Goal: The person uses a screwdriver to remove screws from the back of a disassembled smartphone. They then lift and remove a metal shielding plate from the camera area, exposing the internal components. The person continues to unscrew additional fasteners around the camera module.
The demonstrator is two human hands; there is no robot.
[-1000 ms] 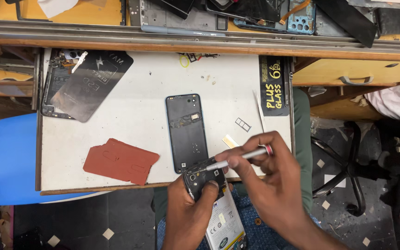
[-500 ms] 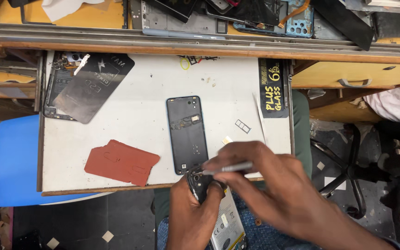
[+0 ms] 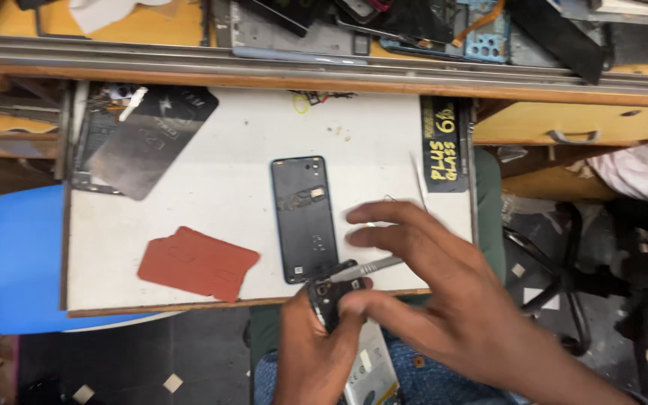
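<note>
White work board [image 3: 211, 202] spans most of the view, resting across a blue seat [image 3: 16, 262]. On it, largest first: a dark sheet [image 3: 140, 142] at the far left corner, a red rubbery pad [image 3: 198, 262] near the front edge, a dark phone body [image 3: 305, 217] lying flat near the middle, long axis running away from the person.

Right hand [image 3: 429, 285] sits just right of the phone body, fingers partly spread over the board, thumb and forefinger pinching a slim metal tool [image 3: 376, 264]. Tool tip points left, meeting a small black part [image 3: 335, 289].

Left hand [image 3: 316, 337] comes up from below the board edge and pinches that small black part, which sits at the board's front edge, touching or just short of the phone body's near end (cannot tell which).

Hidden: most of the tool shaft lies under the right hand; the part's lower half is covered by left fingers. Part looks black, roughly rectangular, with a round opening; finer detail blurred.
</note>
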